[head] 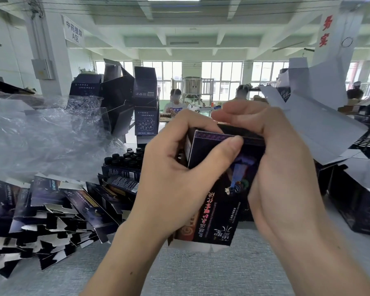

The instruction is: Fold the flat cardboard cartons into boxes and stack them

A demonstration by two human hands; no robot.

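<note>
- Carton (pixel 214 210) is in both my hands, mid-scene, held up off the grey tabletop (pixel 201 272). Far end is tipped up; near end looks open, w/ pale flap edges showing.
- Left hand (pixel 175 174) curls round the left side, thumb (pixel 231 146) pressed flat on the purple-edged end flap (pixel 209 138). Right hand (pixel 286 167) grips the right side, fingers hooked over the far top edge. Neither hand is spread; both clamp the carton.
- Step, as I judge it: tucking the far flap shut. It doesn't look seated yet.
- Risk 1: thumb pushes off-centre, so the flap creases or its tongue buckles instead of sliding in.
- Risk 2: too much squeeze from both sides bows the walls, the mouth narrows and the flap jams or tears at the fold.
- Risk 3: near end is probably unlocked, so the carton could collapse flat again if I loosen my grip.
- Risk 4: stacking. Folded boxes (pixel 145 103), far left of centre, already lean at odd angles. One more set down carelessly could tip the lot onto the bottles (pixel 126 157) below.
- Surface: flat cartons (pixel 51 210) lie fanned in a messy heap, near left. Crumpled plastic wrap (pixel 41 135) sits behind them. Opened-out cartons (pixel 308 124), white side up, stand at right over dark boxes (pixel 361 206).
- Room: big workshop w/ white pillars, a sign (pixel 74 30) far left, and windows (pixel 222 77) along the far wall. People sit at benches in the far bkgd.
</note>
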